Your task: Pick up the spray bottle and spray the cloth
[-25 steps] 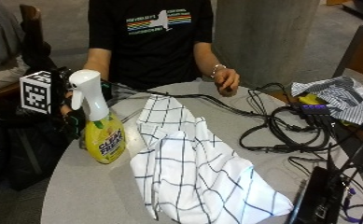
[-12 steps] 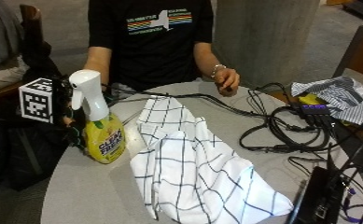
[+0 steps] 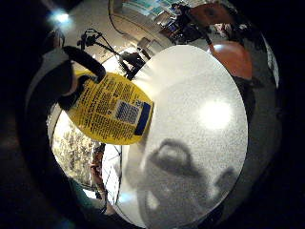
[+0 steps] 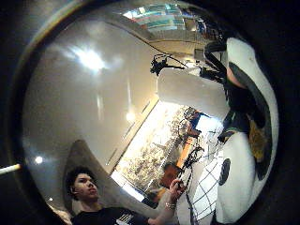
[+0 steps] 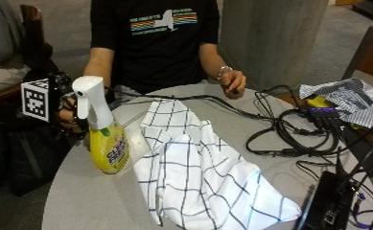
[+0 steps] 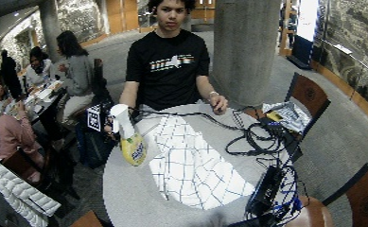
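Note:
A yellow spray bottle [image 5: 107,143] with a white trigger head stands upright near the left edge of the round grey table [image 5: 97,201]. My gloved right hand [image 5: 70,112] is behind it at neck height. In the little finger side palm view a black finger curls across the neck above the yellow label [image 3: 112,109]. The white spray head [image 4: 192,91] fills the thumb side palm view close to the palm. A white cloth [image 5: 199,177] with dark checks lies spread on the table just right of the bottle. It also shows in the wide outside view as cloth [image 6: 193,165].
The person's bare left hand [image 5: 232,81] rests at the table's far edge. Black cables [image 5: 288,134] loop over the right half. A striped cloth [image 5: 345,96] lies at the far right, and a dark device [image 5: 326,201] sits at the front right edge.
The gloved hand has drawn slightly lower and closer against the bottle's neck. The bottle still stands in the same spot and the cloth has not moved.

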